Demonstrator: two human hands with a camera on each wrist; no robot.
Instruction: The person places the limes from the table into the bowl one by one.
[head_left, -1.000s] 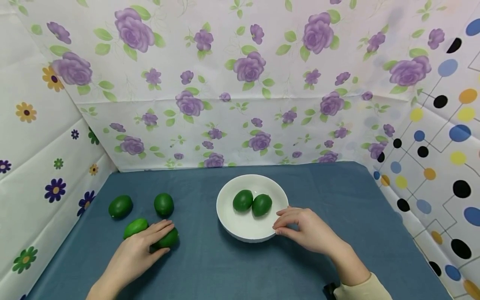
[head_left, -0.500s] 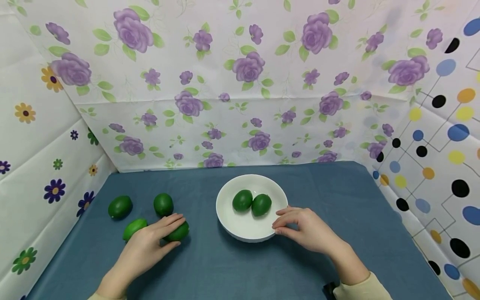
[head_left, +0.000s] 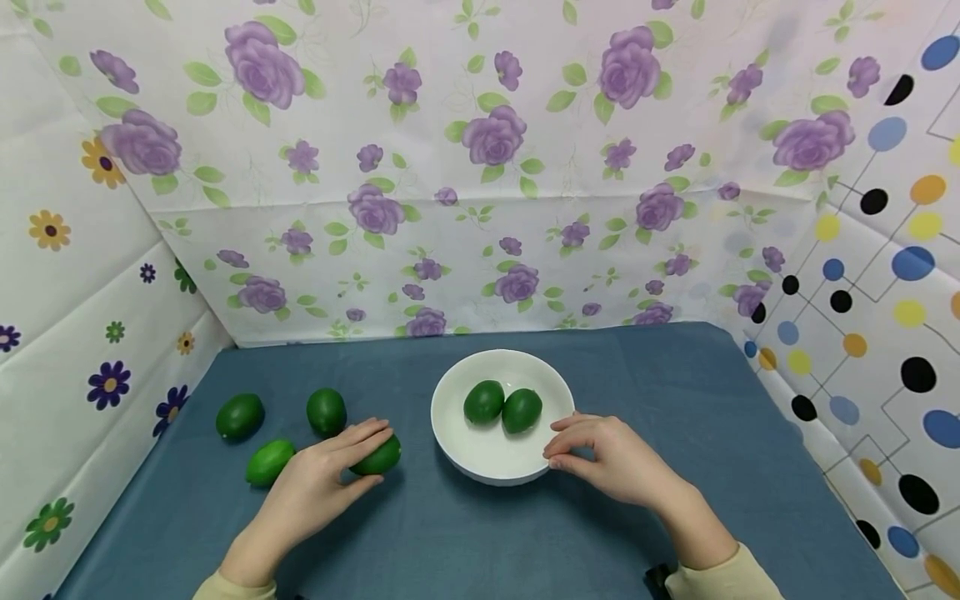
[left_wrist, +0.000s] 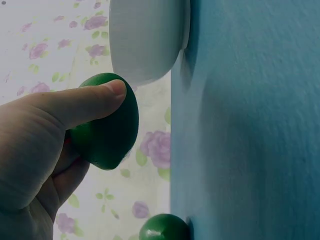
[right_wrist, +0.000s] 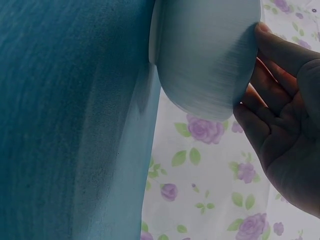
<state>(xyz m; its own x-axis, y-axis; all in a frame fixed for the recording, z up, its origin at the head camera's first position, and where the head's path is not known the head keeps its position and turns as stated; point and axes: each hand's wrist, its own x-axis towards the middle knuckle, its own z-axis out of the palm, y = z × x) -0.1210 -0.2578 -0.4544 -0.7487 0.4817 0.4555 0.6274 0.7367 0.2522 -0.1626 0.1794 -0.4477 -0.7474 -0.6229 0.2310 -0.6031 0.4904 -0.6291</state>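
A flowered cloth (head_left: 420,100) is hanging behind the blue-covered counter (head_left: 465,542). A white bowl (head_left: 487,458) is sitting upright on the counter. At its right side, the right hand (head_left: 611,458) is holding the rim with bent fingers and thumb. The left hand (head_left: 318,475) is gripping a green fruit (left_wrist: 107,135) between thumb and fingers, keeping it above the counter left of the bowl. Two similar fruits (head_left: 483,402) are lying inside the bowl; three loose fruits (head_left: 326,412), one paler, are resting near the left hand.

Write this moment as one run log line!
left hand: holds dark-green oval fruit | right hand: touches round white bowl | inside: two green oval fruits
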